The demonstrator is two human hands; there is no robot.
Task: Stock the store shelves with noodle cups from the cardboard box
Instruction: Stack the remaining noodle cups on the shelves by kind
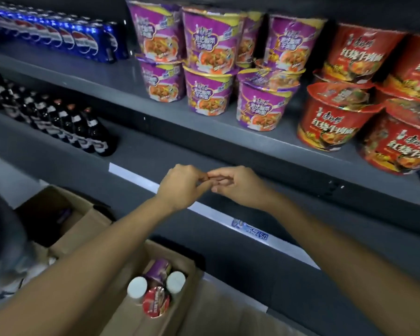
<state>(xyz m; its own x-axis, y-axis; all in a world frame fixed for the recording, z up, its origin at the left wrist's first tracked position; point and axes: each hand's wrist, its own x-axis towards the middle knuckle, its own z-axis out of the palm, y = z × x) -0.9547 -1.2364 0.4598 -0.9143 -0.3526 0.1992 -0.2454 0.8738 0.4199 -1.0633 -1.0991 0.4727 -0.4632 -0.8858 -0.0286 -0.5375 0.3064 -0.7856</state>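
A person's two bare forearms reach forward from the bottom of the view toward dark grey store shelving. The left hand [180, 186] and right hand [238, 185] meet in mid-air in front of the lower shelf edge. Both are narrow, with fingers curled in, and their fingertips touch each other. Neither hand grips a cup.

Below the forearms, an open cardboard box [192, 263] sits on the floor. It holds a purple noodle cup [158, 267] standing at the back and a red noodle cup [155, 303] tipped toward the camera. Two white-capped containers [137, 287] stand one on each side between the cups. To the left is a second open cardboard box [96, 221], with something purple and blurred inside.

On the upper shelf [121, 86], purple noodle cups [209, 69] stand stacked two high in several rows. Just beside them on the right are red noodle cups [337, 122], also stacked two high. To the left on the same shelf runs a row of blue cola cans [83, 42]. On the lower shelf, at the left, stands a row of dark bottles [70, 127]. A white price strip [252, 235] runs along that shelf's front edge and passes under the hands.
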